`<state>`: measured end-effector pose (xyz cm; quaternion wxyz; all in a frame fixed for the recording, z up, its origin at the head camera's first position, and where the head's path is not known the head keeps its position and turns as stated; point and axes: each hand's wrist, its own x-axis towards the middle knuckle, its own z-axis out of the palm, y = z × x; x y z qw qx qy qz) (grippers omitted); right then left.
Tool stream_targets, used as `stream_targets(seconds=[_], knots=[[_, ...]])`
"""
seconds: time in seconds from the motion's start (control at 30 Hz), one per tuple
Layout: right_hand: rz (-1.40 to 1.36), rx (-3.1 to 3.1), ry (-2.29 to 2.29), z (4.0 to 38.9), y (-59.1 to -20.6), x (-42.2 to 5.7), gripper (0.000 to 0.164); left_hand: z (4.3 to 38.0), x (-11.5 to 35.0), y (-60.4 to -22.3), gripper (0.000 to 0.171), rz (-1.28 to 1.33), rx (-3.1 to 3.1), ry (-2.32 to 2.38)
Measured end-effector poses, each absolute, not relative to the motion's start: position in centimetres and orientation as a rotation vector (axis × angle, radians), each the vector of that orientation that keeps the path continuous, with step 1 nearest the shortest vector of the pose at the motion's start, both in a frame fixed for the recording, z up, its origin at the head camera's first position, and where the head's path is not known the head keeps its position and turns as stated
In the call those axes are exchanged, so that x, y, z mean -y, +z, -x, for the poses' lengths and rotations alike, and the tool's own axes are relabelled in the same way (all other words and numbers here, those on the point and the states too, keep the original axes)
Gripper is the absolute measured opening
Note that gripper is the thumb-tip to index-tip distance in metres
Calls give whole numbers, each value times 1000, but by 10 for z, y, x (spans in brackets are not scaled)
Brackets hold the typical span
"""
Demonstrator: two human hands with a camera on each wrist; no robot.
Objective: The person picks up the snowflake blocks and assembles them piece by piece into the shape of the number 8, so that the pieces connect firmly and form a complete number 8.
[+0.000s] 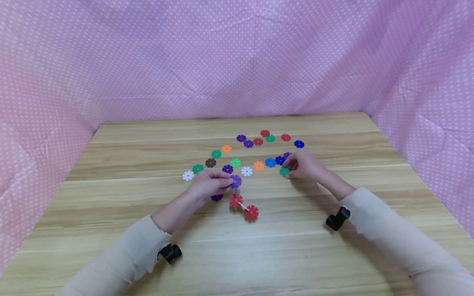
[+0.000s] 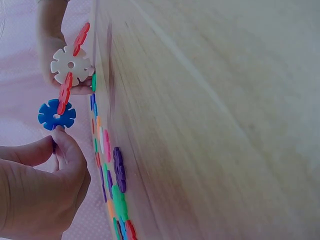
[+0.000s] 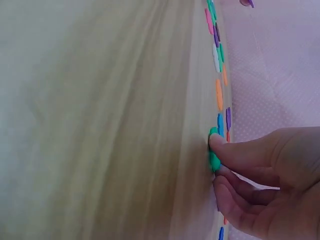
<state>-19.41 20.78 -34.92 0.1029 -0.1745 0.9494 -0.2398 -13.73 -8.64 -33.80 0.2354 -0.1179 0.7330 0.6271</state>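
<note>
Head view: chain pinched in left hand, axis nearward-right; green disc in right hand

Raised, linked notched discs slant near a green disc.

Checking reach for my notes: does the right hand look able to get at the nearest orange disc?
Probably yes: only flat-lying blue discs appear between the right hand and the orange disc, though the hand pinches a green disc and may need to let go first.
</note>
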Motion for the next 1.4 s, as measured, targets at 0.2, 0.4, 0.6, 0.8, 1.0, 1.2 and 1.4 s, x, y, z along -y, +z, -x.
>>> stream_targets(seconds=[0.2,0.4,0.6,0.8,1.0,1.2,1.4], knots=[[455,-2769,-832,196,-347,-203,20,140,89,-339,25,298,-2017,1726],[459,-2710,-1047,194,-347,-188,16,142,90,-339,24,299,-2016,1726],[507,-2654,-1260,195,-345,-168,15,145,89,-338,23,347,-2005,1727],[514,-2457,-1442,196,-342,-147,15,147,88,-336,26,357,-2014,1718],[630,-2315,-1560,195,-341,-131,14,146,88,-334,27,314,-2020,1721],[697,-2280,-1587,195,-341,-126,14,147,87,-333,26,329,-2031,1716],[721,-2219,-1643,194,-344,-124,15,146,87,-334,26,352,-2026,1729]])
